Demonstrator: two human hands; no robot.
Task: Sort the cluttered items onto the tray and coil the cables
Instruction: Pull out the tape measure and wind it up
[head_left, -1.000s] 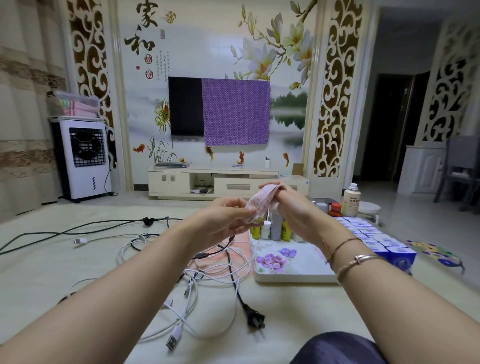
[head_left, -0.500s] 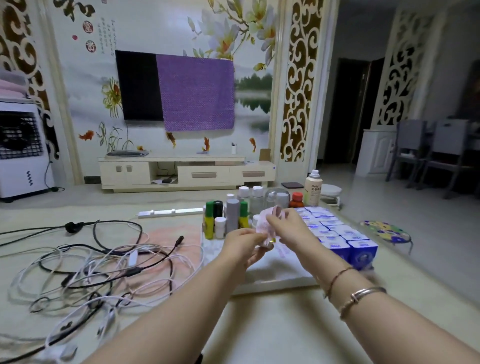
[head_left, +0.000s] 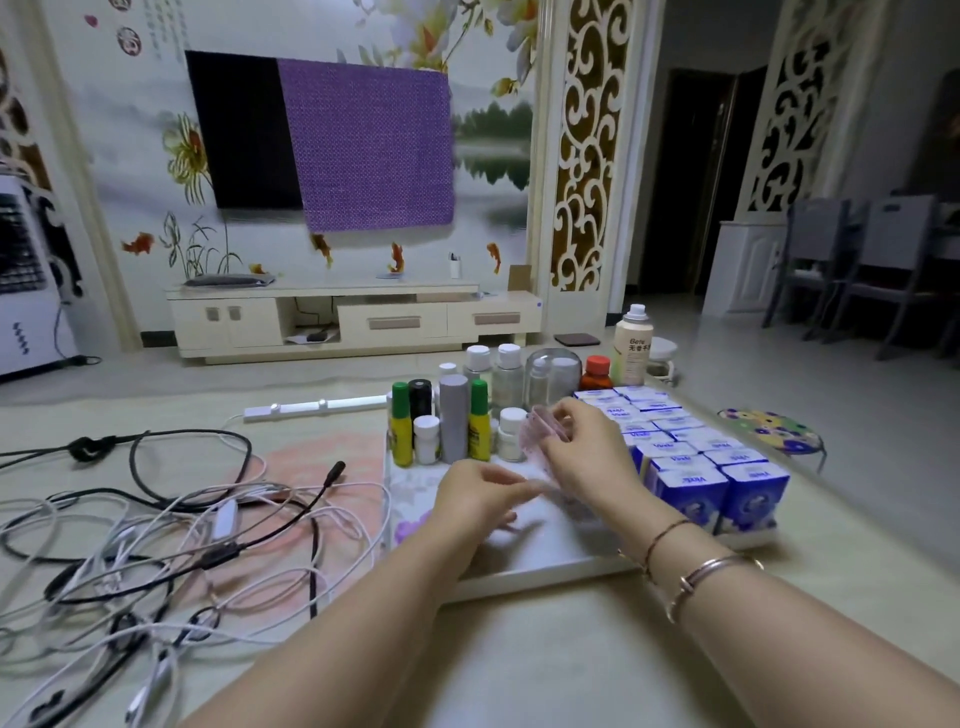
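Now your right hand (head_left: 582, 452) pinches a pink patterned packet (head_left: 543, 430) over the white floral tray (head_left: 519, 569); your left hand's (head_left: 475, 496) fingers curl onto its blurred lower end.

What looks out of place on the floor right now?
The cables lie in a loose tangle left of the tray, none coiled. The bottles and blue boxes stand upright in rows; nothing looks spilled.

hands (head_left: 587, 457) over tray (head_left: 530, 564), tangled cables (head_left: 156, 545)
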